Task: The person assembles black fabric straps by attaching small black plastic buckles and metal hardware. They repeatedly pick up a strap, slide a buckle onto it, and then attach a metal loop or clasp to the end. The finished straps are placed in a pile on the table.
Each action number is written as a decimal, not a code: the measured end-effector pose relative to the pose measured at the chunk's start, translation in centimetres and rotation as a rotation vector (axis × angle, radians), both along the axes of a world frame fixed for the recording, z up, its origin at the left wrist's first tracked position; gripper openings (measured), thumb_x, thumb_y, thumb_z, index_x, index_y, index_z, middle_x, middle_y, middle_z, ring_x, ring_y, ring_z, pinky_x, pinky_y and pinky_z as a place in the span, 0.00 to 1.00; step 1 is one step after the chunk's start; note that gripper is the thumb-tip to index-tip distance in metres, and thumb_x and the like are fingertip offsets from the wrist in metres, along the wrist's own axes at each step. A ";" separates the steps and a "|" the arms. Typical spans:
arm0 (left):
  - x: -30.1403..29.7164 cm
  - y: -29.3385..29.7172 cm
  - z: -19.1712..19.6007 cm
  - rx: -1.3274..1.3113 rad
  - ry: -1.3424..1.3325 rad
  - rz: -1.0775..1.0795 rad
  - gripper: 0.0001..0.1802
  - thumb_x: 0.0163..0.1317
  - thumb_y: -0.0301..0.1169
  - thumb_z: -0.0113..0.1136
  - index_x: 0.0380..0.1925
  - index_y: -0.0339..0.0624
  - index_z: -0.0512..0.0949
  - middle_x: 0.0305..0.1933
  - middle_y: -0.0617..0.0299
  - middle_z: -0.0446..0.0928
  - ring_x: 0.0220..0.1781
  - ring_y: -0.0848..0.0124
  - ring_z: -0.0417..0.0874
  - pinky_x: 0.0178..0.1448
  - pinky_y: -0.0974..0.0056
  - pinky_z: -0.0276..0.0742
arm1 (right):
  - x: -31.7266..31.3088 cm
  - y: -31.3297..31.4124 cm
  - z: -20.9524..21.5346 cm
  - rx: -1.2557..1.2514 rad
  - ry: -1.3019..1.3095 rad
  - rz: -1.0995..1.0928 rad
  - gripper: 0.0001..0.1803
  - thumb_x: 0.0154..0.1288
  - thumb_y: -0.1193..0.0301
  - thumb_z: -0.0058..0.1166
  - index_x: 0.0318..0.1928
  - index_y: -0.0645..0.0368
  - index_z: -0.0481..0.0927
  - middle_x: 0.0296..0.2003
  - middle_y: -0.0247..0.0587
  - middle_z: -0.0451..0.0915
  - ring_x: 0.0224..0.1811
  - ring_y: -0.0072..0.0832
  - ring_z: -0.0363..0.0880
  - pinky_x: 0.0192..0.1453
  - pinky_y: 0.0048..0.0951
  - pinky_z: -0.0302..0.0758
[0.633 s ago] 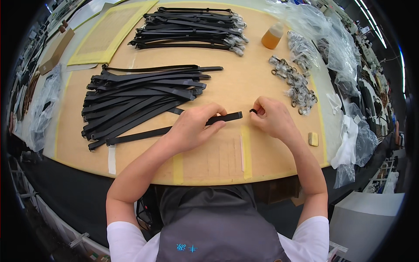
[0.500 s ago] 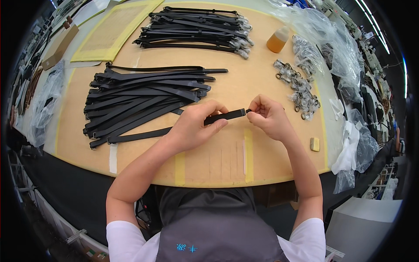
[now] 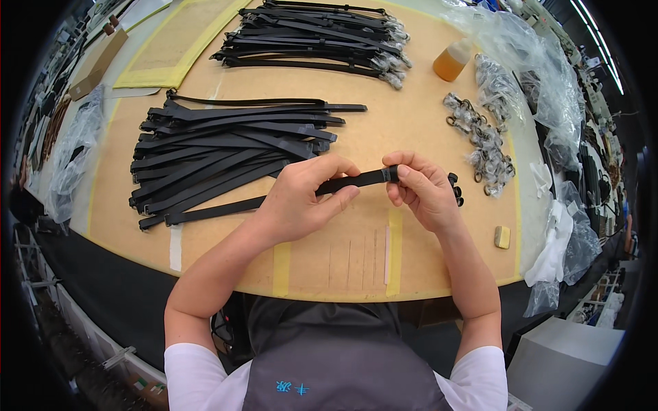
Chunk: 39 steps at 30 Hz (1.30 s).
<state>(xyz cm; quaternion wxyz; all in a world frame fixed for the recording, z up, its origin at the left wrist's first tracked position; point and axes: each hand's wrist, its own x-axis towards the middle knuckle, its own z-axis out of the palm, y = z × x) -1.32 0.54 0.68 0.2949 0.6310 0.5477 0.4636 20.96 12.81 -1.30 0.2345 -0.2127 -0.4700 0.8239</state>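
Observation:
A long black strap (image 3: 236, 209) runs from a buckle at its left end up through my left hand (image 3: 305, 195), whose thumb and fingers pinch it near the other end. The thumb and fingers of my right hand (image 3: 423, 190) close on a small black strap loop (image 3: 392, 173) at the strap's free end. The loop appears to sit around the strap there; its far side is hidden. Several more small black loops (image 3: 458, 191) lie just beyond my right hand. Close behind my left hand spreads a pile of similar black straps (image 3: 219, 147).
More black straps (image 3: 308, 41) with plastic-wrapped ends lie at the back. A bottle of amber liquid (image 3: 452, 61) stands back right, near wrapped metal rings (image 3: 483, 147). A yellow block (image 3: 502, 237) rests near the right edge. Clear plastic bags (image 3: 545, 82) line the right side.
My right hand has brought the small loop from just off the strap's end onto it. The loops beside my right hand have come into view. The whole view has shifted slightly.

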 end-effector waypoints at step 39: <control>0.8 0.3 0.6 0.086 0.098 -0.076 0.14 0.59 0.26 0.71 0.43 0.34 0.82 0.37 0.55 0.82 0.34 0.66 0.82 0.39 0.67 0.77 | 5.7 13.5 0.8 1.416 -1.225 -0.433 0.06 0.62 0.69 0.60 0.37 0.55 0.85 0.34 0.44 0.85 0.45 0.43 0.82 0.49 0.44 0.79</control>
